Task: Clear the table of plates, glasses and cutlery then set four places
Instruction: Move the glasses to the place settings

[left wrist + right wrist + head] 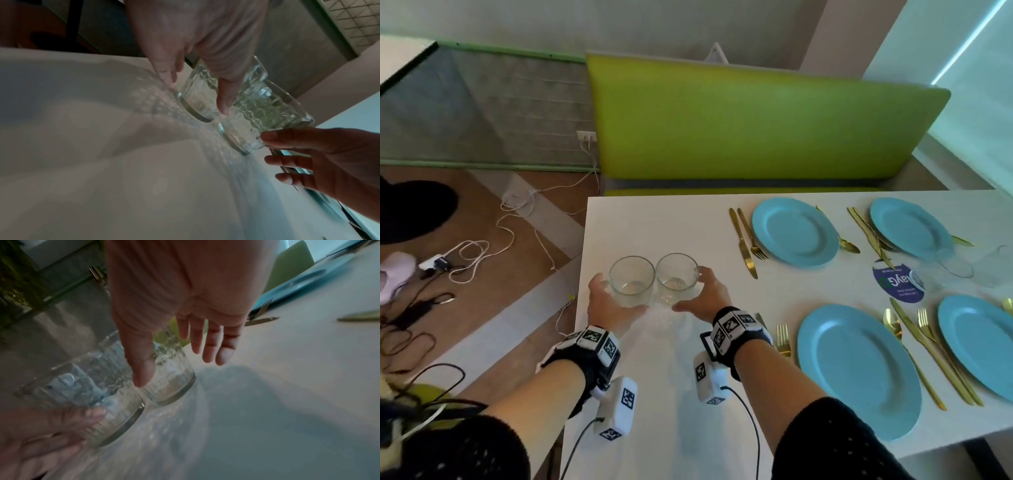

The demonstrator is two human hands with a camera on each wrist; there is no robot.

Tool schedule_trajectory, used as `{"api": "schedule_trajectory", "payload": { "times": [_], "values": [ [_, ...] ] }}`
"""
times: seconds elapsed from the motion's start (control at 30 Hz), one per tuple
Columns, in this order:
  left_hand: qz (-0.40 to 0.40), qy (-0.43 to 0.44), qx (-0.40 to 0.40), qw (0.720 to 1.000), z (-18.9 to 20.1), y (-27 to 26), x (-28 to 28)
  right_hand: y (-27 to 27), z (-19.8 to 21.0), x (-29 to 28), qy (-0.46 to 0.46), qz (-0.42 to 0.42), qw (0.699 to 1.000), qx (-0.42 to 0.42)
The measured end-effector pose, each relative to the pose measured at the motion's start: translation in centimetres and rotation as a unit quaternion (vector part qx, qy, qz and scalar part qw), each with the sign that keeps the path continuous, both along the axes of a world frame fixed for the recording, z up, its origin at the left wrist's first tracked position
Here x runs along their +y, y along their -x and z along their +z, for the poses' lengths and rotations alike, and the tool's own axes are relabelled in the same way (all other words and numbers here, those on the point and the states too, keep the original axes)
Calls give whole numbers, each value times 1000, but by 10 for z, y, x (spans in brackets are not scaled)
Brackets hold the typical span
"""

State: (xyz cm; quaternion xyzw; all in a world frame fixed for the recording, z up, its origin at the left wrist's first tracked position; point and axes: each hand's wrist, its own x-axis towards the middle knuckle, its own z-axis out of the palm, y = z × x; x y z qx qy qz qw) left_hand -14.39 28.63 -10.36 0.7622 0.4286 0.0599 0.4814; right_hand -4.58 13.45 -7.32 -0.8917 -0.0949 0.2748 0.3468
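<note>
Two clear patterned glasses stand upright and touching near the left end of the white table [640, 222]. My left hand [607, 299] cups the left glass [631, 281]; in the left wrist view its thumb lies against that glass [201, 97], with the fingers fairly straight. My right hand [695, 291] flanks the right glass [677, 279]. In the right wrist view its thumb crosses the glass [170, 378], while the straight fingers [207, 344] spread apart from it. Neither hand plainly grips.
Four blue plates [859, 370] with gold cutlery [748, 240] beside them fill the table's right half. Two more glasses [955, 263] stand near a round blue sticker [897, 284]. A green bench [756, 120] runs behind the table. Cables [482, 246] lie on the floor to the left.
</note>
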Motion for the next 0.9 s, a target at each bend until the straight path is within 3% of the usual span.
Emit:
{"api": "schedule_trajectory", "payload": {
  "times": [0.13, 0.27, 0.47, 0.6, 0.9],
  "values": [
    [-27, 23, -16, 999, -2, -5, 2, -2, -18, 11, -30, -6, 999, -24],
    [-10, -2, -22, 1000, -5, -8, 4, -5, -29, 13, -24, 9, 998, -54],
    [8, 38, -51, 998, -2, -16, -5, -17, -27, 4, -19, 7, 998, -60],
    [-12, 23, -52, 998, 12, -36, -20, -41, -7, -33, -14, -26, 997, -78],
    [-127, 12, -70, 989, 39, -102, -95, -115, 24, -172, 55, -201, 969, -131]
  ]
}}
